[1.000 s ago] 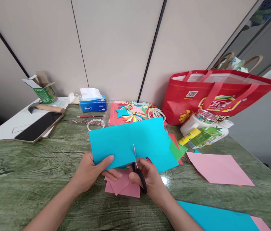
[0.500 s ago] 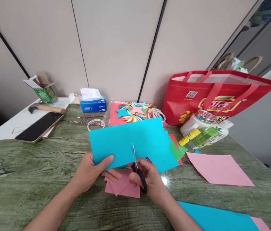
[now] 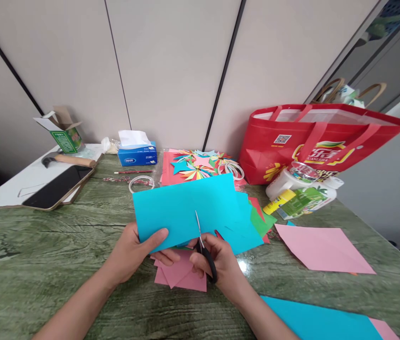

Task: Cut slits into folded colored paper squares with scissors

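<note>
A sheet of blue paper (image 3: pixel 171 203) is pinched at its lower left corner by my left hand (image 3: pixel 136 252), thumb on top and fingers beneath. My right hand (image 3: pixel 221 264) grips black-handled scissors (image 3: pixel 207 264), whose upper blade lies over the sheet near its lower edge. The lower blade is hidden by the paper. Under the sheet's right side lie other blue pieces (image 3: pixel 247 231), then green paper (image 3: pixel 259 219) and red paper (image 3: pixel 256 206). Pink paper pieces (image 3: pixel 187 274) rest on the table below and between my hands.
A pink sheet (image 3: pixel 327 248) and a blue sheet (image 3: pixel 322 318) lie at right. Behind stand a red bag (image 3: pixel 267 151), a white bottle (image 3: pixel 331 189), a glue stick (image 3: pixel 280 201), folded paper shapes (image 3: pixel 203 163) and a tissue box (image 3: pixel 137 155). Left are a phone (image 3: pixel 60 185) and a hammer (image 3: pixel 74 159).
The right end of the held blue sheet has shifted slightly left, showing more of the blue pieces beneath. Both hands stay almost where they were.
</note>
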The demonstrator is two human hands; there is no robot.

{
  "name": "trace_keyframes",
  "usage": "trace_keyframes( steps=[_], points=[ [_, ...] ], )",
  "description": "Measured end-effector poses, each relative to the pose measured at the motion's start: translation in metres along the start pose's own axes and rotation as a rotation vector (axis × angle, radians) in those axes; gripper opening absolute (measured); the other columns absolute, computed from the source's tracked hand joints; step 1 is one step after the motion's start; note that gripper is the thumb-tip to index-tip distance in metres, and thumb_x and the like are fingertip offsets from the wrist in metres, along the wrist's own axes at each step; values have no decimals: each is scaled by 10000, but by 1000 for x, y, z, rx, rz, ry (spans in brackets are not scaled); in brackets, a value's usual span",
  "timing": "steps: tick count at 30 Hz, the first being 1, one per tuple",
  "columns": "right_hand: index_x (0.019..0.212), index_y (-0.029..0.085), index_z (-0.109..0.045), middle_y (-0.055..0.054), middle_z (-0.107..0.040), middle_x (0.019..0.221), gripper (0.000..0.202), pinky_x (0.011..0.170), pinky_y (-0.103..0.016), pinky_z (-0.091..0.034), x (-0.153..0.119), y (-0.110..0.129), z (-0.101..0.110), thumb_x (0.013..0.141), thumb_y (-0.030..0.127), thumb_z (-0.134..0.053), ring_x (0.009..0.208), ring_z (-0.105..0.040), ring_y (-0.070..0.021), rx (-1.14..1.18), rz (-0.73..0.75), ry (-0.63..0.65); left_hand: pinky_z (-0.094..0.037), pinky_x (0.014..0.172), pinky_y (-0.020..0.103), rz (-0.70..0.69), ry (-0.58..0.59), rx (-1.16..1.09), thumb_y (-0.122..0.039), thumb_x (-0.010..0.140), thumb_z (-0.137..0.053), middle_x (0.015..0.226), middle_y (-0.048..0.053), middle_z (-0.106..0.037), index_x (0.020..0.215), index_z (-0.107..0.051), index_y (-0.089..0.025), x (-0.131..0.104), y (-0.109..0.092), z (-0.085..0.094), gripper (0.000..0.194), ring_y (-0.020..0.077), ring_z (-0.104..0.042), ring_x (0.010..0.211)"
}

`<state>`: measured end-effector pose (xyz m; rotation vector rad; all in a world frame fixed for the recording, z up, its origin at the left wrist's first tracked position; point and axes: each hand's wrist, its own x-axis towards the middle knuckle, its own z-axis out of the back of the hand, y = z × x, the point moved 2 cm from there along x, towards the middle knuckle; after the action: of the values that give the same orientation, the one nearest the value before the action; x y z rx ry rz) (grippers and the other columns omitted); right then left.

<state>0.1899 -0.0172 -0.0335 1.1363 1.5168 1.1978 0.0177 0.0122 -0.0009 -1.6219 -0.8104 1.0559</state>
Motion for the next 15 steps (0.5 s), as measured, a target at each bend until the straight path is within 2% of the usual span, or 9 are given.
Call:
trace_keyframes(
  steps=[6, 11, 15],
  points=[
    [751, 165, -531, 57, -483, 445, 337, 370, -200, -340, 0, 1, -1, 617, 432, -688, 375, -423, -78, -13, 13, 8, -542, 557, 353, -8, -52, -60, -350, 711, -607, 706, 107, -707, 773, -623, -109, -2, -6, 2, 249, 234, -658, 583],
    [727, 181, -505, 47, -504, 526, 393, 414, -212, -346, 0, 3, -2, 543, 435, -740, 436, -430, -88, 24, 11, 11, -516, 440, 292, 7, -89, -21, -366, 694, -615, 561, 101, -682, 655, -611, -101, -2, -7, 1, 267, 203, -623, 446],
    [741, 185, -489, 16, -547, 629, 441, 514, -228, -385, -1, 5, -3, 491, 402, -780, 565, -491, -123, 99, 15, 34, -490, 373, 267, 42, -43, -34, -371, 696, -611, 466, 87, -649, 607, -592, -108, -2, -6, -2, 278, 184, -586, 366]
  ],
)
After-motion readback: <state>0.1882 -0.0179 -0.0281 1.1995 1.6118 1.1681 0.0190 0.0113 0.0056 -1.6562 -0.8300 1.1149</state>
